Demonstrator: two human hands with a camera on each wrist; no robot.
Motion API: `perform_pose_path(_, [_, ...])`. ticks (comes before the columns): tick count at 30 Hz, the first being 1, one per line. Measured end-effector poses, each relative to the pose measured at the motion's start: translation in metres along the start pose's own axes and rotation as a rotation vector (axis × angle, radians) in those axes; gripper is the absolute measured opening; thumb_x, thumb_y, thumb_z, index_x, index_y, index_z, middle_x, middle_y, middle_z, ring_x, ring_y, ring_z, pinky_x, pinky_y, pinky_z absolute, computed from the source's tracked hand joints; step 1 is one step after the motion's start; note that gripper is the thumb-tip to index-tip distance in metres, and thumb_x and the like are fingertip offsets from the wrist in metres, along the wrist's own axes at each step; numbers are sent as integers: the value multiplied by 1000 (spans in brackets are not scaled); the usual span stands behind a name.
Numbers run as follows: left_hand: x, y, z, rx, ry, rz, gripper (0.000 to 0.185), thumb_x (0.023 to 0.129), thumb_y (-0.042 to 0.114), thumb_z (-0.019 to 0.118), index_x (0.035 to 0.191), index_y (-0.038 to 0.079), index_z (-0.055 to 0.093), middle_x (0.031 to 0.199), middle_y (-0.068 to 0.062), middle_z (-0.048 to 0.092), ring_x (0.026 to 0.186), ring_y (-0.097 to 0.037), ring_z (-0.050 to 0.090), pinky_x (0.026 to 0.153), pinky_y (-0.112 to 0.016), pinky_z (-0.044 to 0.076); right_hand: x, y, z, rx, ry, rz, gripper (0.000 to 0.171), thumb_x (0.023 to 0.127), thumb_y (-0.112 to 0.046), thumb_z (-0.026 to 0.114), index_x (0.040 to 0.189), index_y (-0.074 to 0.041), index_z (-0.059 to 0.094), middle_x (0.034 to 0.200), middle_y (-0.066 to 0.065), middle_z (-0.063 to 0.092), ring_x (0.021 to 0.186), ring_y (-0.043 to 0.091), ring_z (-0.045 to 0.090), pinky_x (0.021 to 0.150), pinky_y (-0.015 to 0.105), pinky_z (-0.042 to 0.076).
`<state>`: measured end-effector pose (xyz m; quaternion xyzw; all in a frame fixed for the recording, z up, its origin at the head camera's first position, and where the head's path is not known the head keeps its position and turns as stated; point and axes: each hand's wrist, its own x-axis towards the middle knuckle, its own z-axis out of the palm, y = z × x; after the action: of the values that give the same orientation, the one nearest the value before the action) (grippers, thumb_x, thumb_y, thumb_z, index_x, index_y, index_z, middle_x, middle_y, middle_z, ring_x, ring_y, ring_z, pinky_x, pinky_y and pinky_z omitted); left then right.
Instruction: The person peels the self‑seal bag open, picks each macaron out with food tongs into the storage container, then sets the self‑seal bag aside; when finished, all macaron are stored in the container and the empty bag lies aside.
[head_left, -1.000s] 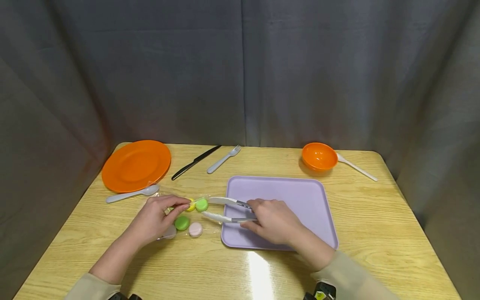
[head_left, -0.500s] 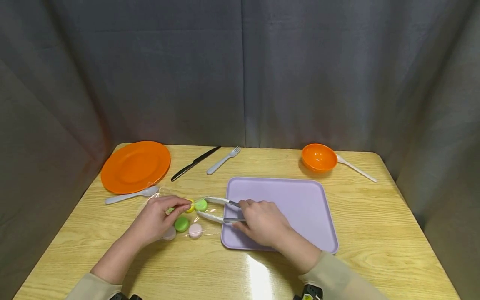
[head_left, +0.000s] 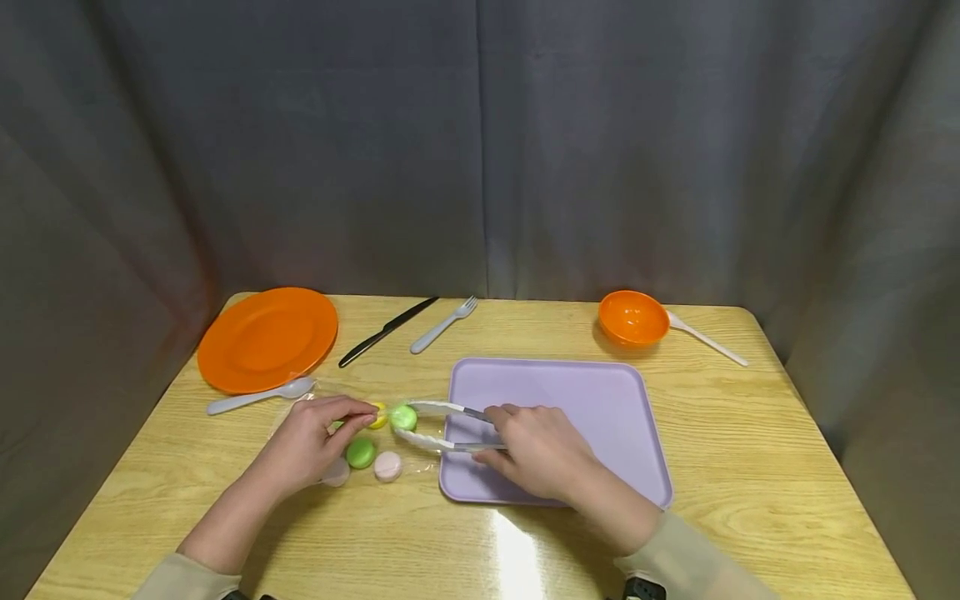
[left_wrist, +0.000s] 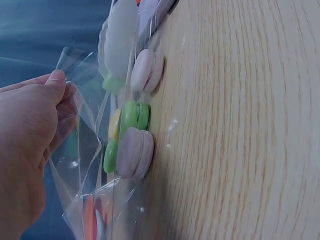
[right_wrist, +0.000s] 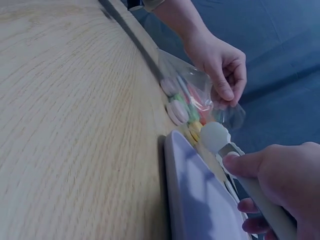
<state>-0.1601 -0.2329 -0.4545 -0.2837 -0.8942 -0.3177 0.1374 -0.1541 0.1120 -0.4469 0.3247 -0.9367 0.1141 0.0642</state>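
My left hand (head_left: 315, 437) pinches the upper edge of a clear plastic bag (left_wrist: 75, 175) between thumb and fingers, lifting the film. Several macarons show through or beside the film: a light green macaron (head_left: 403, 418), a yellow macaron (head_left: 378, 416), a darker green macaron (head_left: 361, 453) and a pale pink macaron (head_left: 387, 467). A second pale macaron (left_wrist: 135, 152) is partly behind the left hand in the head view. My right hand (head_left: 543, 450) grips white-tipped tongs (head_left: 438, 407) with grey handles. Their parted tips lie on either side of the light green macaron.
A lilac tray (head_left: 577, 379) lies under the right hand. Behind the bag are an orange plate (head_left: 270, 337) and a white spoon (head_left: 258, 397). Farther back lie a black knife (head_left: 386, 332) and a white fork (head_left: 444, 325). An orange bowl (head_left: 633, 318) stands beside another white utensil (head_left: 708, 340).
My right hand has moved the tongs left, bringing their tips from the right of the light green macaron to around it. The left hand keeps its pinch on the bag.
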Motion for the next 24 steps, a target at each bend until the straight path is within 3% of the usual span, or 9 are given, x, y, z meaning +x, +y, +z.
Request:
perform_pose_path(5, [-2, -2, 0, 7, 5, -7, 16, 93, 5, 83, 107, 11, 82, 104, 9, 78, 94, -10, 72, 77, -33, 62, -11, 7, -11, 76, -1, 29, 52, 96, -53, 76, 127, -11, 72, 103, 0, 78, 84, 18, 73, 70, 42, 59])
perform_pose_path(11, [-2, -5, 0, 15, 3, -23, 15, 93, 6, 83, 107, 12, 82, 105, 10, 77, 97, -11, 72, 81, -37, 62, -23, 22, -24, 137, 18, 64, 49, 95, -51, 78, 125, -13, 73, 102, -1, 77, 78, 14, 69, 67, 39, 56])
perform_pose_path(16, [-2, -6, 0, 16, 0, -23, 15, 93, 5, 82, 107, 12, 82, 106, 9, 78, 97, -11, 73, 80, -37, 62, -34, 37, -34, 120, 42, 85, 47, 94, -51, 80, 122, -14, 74, 101, -5, 76, 74, 9, 64, 62, 34, 51])
perform_pose_path(24, [-2, -9, -1, 7, -4, -19, 17, 93, 4, 82, 108, 11, 82, 106, 9, 78, 96, -10, 73, 76, -33, 61, -45, 65, -45, 112, 86, 107, 36, 93, -47, 82, 111, -17, 72, 100, -2, 77, 79, 15, 69, 63, 37, 53])
